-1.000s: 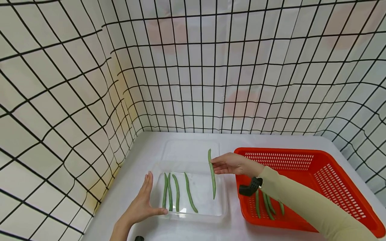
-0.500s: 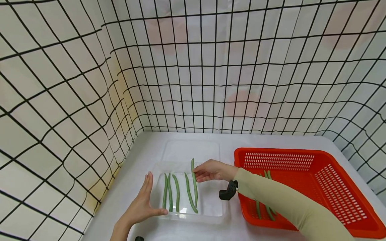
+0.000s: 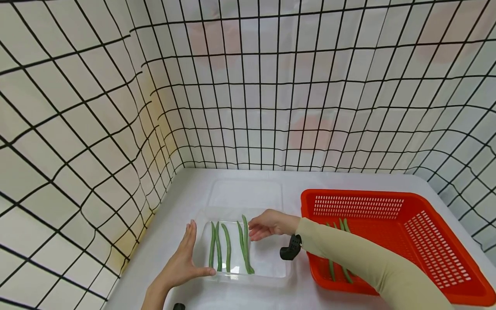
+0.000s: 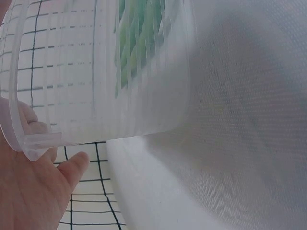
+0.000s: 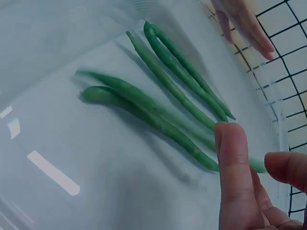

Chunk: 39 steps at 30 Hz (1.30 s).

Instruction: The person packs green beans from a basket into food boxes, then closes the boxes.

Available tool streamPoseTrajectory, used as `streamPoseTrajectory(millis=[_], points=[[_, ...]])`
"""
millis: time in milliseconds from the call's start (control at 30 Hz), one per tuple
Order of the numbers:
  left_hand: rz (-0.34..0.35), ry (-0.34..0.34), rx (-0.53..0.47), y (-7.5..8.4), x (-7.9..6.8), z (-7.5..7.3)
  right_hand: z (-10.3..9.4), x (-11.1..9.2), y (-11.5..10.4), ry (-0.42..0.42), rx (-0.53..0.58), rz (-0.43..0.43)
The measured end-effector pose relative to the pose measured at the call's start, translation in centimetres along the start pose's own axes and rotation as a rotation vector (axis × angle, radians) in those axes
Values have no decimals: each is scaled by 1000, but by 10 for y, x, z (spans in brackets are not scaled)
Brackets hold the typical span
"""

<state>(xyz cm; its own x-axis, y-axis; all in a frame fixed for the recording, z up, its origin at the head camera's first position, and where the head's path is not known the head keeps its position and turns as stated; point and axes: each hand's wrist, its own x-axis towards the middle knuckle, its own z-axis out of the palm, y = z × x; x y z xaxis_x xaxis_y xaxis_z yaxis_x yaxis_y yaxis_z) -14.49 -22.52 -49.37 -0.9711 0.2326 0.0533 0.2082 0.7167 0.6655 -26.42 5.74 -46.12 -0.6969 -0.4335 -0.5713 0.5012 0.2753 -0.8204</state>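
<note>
A clear plastic container (image 3: 271, 262) holds several green beans (image 3: 227, 249) lying lengthwise; the right wrist view shows these beans (image 5: 177, 91) on its floor. My left hand (image 3: 182, 260) stands at its left side with straight fingers, thumb along the front rim. In the left wrist view that hand (image 4: 33, 187) is beside the container's rim (image 4: 17, 96). Inside, my right hand (image 3: 271, 224) is just right of the last bean (image 3: 246, 245), which lies against its neighbour. Its thumb and index finger (image 5: 235, 167) are apart in the right wrist view, gripping nothing.
To the right stands a red perforated basket (image 3: 387, 224) with several more beans (image 3: 346, 226), partly covered by the right sleeve. A clear lid-like sheet (image 3: 246, 191) lies behind the container. Black grid netting (image 3: 259, 107) over white cloth surrounds the white table (image 3: 186, 193).
My right hand has carried a bean leftward over the container, laid it beside another and let it go. My left hand has stayed in place.
</note>
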Motion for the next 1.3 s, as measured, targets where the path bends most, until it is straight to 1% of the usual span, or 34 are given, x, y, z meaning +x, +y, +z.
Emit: streamPoseTrajectory(millis=[200,367,433,567,700,867,967,1100,1300], points=[[-3,2,1,0,0,-1,-7,-6,1,-21,-27,-17],[4,5,4,-1,0,0,-18,-10,5,-52,-37,-45],[7,6,5,-1,0,0,-25,-14,6,-65,-29,-63],[7,7,10,-1,0,0,-41,-27,4,-91,23,-103],[6,1,12,-1,1,-1,-63,-44,1,-98,63,-154],[7,0,13,0,2,-1,-98,-68,2,-53,67,-214],[6,1,14,0,1,-2,-121,-83,7,-23,88,-226],[0,-1,10,0,1,-3,-150,-96,19,42,103,-217],[6,1,4,-1,1,-2,-188,-110,49,103,102,-188]])
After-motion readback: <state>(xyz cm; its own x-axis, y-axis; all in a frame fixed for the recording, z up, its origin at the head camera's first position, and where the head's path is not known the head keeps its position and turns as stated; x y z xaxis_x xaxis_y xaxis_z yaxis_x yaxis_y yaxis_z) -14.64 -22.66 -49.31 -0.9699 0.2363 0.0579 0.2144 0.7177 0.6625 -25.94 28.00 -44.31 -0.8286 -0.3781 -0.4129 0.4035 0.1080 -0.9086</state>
